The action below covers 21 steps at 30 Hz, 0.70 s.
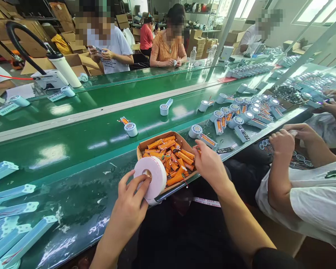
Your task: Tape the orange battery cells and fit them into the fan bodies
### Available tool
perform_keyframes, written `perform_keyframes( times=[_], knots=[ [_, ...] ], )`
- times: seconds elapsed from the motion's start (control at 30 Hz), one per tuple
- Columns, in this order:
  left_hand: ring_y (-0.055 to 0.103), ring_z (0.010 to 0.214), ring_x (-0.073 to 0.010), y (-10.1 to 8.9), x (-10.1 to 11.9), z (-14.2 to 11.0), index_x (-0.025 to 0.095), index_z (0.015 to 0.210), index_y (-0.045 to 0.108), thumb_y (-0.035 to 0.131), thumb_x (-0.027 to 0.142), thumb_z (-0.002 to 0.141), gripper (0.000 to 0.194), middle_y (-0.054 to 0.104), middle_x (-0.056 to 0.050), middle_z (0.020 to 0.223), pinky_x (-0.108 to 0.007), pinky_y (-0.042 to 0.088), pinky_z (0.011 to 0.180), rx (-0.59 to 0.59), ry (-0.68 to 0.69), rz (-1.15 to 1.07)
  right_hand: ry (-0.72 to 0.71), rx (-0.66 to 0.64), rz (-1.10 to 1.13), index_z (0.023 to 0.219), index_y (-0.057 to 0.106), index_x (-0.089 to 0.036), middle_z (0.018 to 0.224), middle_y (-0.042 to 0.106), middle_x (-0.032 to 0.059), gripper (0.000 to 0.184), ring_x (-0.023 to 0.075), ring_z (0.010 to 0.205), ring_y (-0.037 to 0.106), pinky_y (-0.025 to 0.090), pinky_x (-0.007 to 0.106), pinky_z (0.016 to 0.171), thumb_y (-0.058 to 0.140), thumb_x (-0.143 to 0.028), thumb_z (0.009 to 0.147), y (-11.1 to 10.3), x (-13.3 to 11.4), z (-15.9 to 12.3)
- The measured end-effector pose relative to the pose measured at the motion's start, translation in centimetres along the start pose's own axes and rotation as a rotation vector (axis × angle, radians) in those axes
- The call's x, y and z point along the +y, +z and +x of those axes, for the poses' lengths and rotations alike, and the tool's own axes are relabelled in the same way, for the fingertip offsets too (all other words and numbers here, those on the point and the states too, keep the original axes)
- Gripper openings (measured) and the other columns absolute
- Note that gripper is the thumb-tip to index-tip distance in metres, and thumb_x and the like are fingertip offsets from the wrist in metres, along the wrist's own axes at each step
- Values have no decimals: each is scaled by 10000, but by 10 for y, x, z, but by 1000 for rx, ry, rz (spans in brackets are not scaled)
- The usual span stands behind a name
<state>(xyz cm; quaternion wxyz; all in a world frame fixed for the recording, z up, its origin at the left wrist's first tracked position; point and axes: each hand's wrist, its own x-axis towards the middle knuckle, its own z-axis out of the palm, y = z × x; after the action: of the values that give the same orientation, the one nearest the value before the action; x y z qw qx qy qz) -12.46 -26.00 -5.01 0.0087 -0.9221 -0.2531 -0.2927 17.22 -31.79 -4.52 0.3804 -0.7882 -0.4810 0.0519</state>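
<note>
A wide white roll of tape (156, 175) leans against the near left corner of a cardboard box (141, 149). My left hand (133, 196) grips the roll, with fingertips at its core hole. Orange wrapped battery cells (170, 157) with thin wires fill the box in a loose heap. At the box's right edge my right hand (211, 164) is closed, thumb and index finger together; what they hold, if anything, is hidden. A strip of white tape with pink print (207, 202) hangs below the table edge, above my lap.
White round fan housings (196, 130) with handles crowd the bench to the right. Pale blue handle shells (30, 239) lie at the left. A green conveyor belt (106, 123) runs behind. A co-worker's hands (285, 142) are close on my right; several people sit opposite.
</note>
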Motion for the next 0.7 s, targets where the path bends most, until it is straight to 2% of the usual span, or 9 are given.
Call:
perform_keyframes(
  times=[0.07, 0.13, 0.23, 0.3, 0.4, 0.53, 0.7],
  knots=[
    [509, 1326, -363, -1, 2, 3, 157, 1322, 646, 551, -14, 883, 480, 713, -137, 1238, -511, 585, 1059, -5, 6, -7, -2, 80, 104, 1354, 634, -171, 1330, 737, 215, 396, 387, 1266, 694, 526, 615, 1109, 529, -371, 1028, -12, 0, -5],
    [516, 1318, -357, -1, 5, 7, 171, 1297, 677, 559, -23, 879, 475, 726, -125, 1223, -509, 582, 1068, -8, 21, 6, -24, 36, 404, 1383, 628, -217, 1422, 710, 169, 402, 344, 1357, 655, 509, 591, 1172, 582, -427, 1043, -21, -4, -12],
    [518, 1314, -349, 1, 9, 14, 192, 1261, 727, 590, -5, 904, 430, 749, -109, 1190, -493, 580, 1078, 14, 46, 56, -29, -279, 911, 1428, 616, -271, 1505, 672, 106, 448, 293, 1418, 625, 537, 543, 1183, 647, -495, 1041, -24, -18, -25],
    [512, 1329, -342, 1, 12, 17, 204, 1264, 746, 612, 16, 920, 414, 759, -100, 1188, -472, 578, 1087, 25, 73, 83, -15, -450, 1067, 1453, 616, -284, 1571, 619, 94, 491, 290, 1474, 574, 494, 552, 1229, 684, -512, 1023, -20, -28, -31],
    [506, 1341, -334, 1, 15, 19, 214, 1270, 764, 614, 6, 921, 433, 766, -79, 1215, -443, 570, 1102, 11, 115, 100, 8, -514, 1135, 1489, 607, -312, 1642, 544, 71, 519, 273, 1548, 481, 400, 541, 1296, 694, -515, 1019, -13, -36, -34],
    [524, 1341, -321, -2, 18, 19, 227, 1272, 775, 612, -35, 904, 480, 768, -54, 1225, -408, 550, 1119, -13, 166, 112, 19, -589, 1101, 1476, 636, -326, 1632, 557, 56, 516, 266, 1545, 486, 380, 530, 1305, 688, -547, 1013, -8, -37, -29],
    [533, 1368, -297, -8, 10, 21, 253, 1270, 779, 647, 41, 942, 413, 768, -43, 1246, -380, 535, 1140, -49, 220, 115, 28, -683, 987, 1477, 645, -301, 1588, 599, 68, 598, 270, 1441, 592, 524, 469, 1190, 733, -590, 960, -6, -31, -28]
  ],
)
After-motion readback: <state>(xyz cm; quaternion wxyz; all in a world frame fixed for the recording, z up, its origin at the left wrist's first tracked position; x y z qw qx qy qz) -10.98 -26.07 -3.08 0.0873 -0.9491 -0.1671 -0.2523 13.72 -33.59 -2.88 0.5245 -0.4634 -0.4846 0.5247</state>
